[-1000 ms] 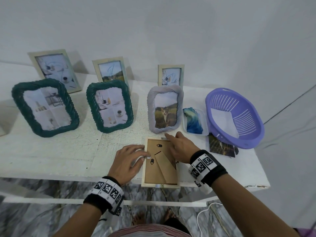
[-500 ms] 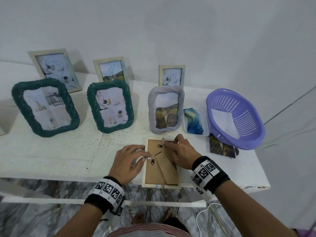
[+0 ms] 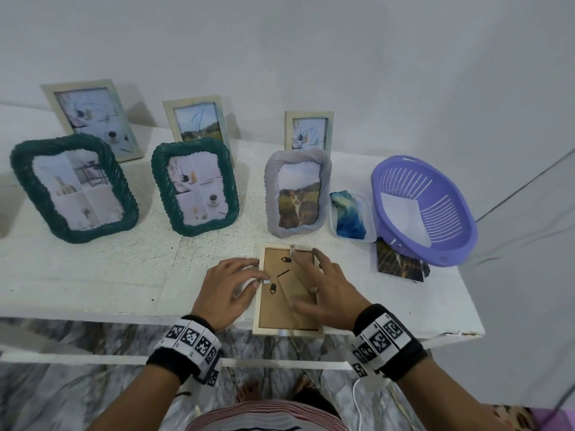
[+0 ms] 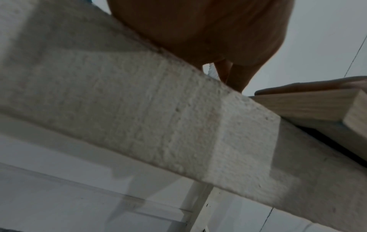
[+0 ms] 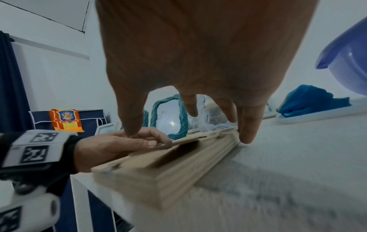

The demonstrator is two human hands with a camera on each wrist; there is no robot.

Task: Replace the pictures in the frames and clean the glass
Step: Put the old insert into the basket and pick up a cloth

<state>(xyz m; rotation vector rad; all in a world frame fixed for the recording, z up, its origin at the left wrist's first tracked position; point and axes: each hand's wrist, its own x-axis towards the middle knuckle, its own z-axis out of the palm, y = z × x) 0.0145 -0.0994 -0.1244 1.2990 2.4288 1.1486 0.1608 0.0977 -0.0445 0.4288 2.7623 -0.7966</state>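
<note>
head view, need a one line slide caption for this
Both hands, left hand and right hand, work the back of a face-down wooden frame at the white table edge, six upright frames behind.

I can read no words or numbers anywhere in front of me. The only signs are the black-and-white square code markers on my left wristband [image 3: 189,339] and my right wristband [image 3: 383,335], patterns and not letters. In the right wrist view an orange and yellow pennant [image 5: 66,119] carries a coat of arms, its lettering too small to make out.
</note>
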